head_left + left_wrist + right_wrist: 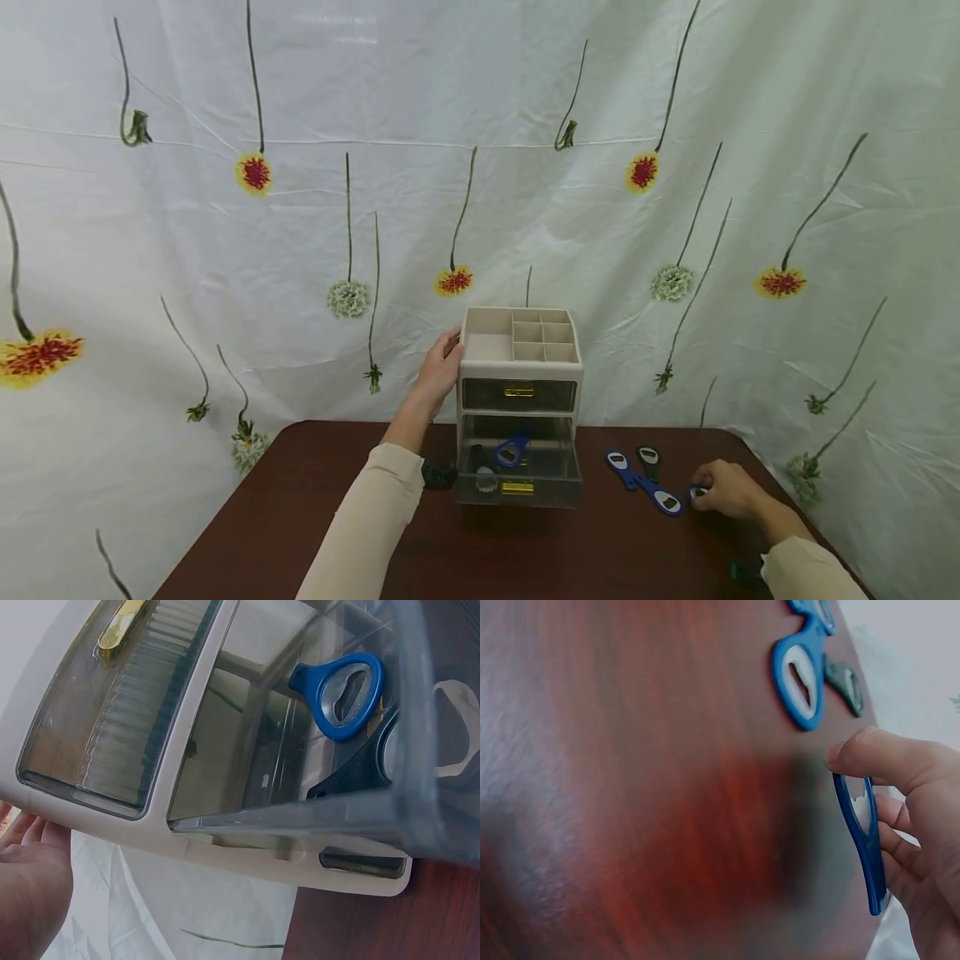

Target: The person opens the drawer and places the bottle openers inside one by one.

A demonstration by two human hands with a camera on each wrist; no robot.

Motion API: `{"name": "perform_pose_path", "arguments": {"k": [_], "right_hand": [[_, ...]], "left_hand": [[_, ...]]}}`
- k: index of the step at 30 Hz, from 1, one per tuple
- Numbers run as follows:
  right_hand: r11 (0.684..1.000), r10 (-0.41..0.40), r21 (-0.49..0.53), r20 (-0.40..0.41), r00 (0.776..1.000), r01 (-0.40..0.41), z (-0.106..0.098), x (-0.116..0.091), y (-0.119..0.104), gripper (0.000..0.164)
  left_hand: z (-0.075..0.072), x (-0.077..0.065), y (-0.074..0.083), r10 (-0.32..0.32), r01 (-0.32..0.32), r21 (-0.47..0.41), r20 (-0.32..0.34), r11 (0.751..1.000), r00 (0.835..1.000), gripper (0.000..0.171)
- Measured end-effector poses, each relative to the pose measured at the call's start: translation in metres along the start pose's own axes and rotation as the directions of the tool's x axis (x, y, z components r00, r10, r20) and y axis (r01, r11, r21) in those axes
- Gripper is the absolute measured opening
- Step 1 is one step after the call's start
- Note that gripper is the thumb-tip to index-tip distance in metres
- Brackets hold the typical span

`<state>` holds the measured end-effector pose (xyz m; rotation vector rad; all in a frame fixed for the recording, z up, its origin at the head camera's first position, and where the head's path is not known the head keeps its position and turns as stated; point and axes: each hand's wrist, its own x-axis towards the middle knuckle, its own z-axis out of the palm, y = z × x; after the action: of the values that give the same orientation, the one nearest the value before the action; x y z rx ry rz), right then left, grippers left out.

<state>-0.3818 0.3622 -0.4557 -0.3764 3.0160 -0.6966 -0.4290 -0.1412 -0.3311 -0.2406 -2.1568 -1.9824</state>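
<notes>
My left hand point(440, 367) rests against the upper left side of a cream desktop drawer organizer point(520, 367). Its lower clear drawer point(487, 493) is pulled out, holding a blue bottle opener point(304, 679) and a dark bottle opener point(356, 769). At the table's right, my right hand point(726, 490) pinches another blue bottle opener point(872, 862) between thumb and fingers, slightly tilted. Just left of that hand lie two blue bottle openers, one nearer point(666, 502) and one farther point(618, 467), and a dark green bottle opener point(648, 457).
The upper drawer point(480, 396) is closed, with a gold handle point(519, 390). Divided compartments point(542, 333) form the organizer's top. A flower-print white cloth point(517, 208) hangs behind the dark brown table point(315, 500).
</notes>
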Motion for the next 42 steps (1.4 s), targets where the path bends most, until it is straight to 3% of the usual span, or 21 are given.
{"name": "perform_pose_path", "arguments": {"k": [8, 17, 26, 33, 42], "right_hand": [[1.0, -0.024, -0.009, -0.041, 0.999, 0.023, -0.022, 0.009, -0.015, 0.03], [0.992, -0.125, -0.031, -0.046, 0.991, 0.123, -0.038, 0.015, -0.031, 0.028], [0.983, -0.185, -0.009, 0.019, 0.983, 0.185, -0.045, 0.025, -0.079, 0.039], [0.929, -0.366, -0.048, 0.032, 0.93, 0.368, -0.047, 0.032, -0.113, 0.037], [0.867, -0.48, -0.112, 0.07, 0.874, 0.485, -0.052, 0.03, -0.159, 0.035]], "left_hand": [[0.001, 0.001, 0.0, 0.007, -0.007, 0.004, -0.005, 1.0, 1.0, 0.05], [0.001, 0.002, 0.0, 0.004, -0.004, 0.006, -0.005, 1.0, 1.0, 0.052], [0.002, 0.001, 0.002, 0.012, -0.012, 0.001, 0.001, 1.0, 1.0, 0.052], [0.003, 0.002, -0.001, 0.009, -0.009, 0.0, -0.003, 1.0, 1.0, 0.052], [0.001, 0.001, -0.001, -0.009, 0.009, -0.002, -0.013, 1.0, 1.0, 0.05]]}}
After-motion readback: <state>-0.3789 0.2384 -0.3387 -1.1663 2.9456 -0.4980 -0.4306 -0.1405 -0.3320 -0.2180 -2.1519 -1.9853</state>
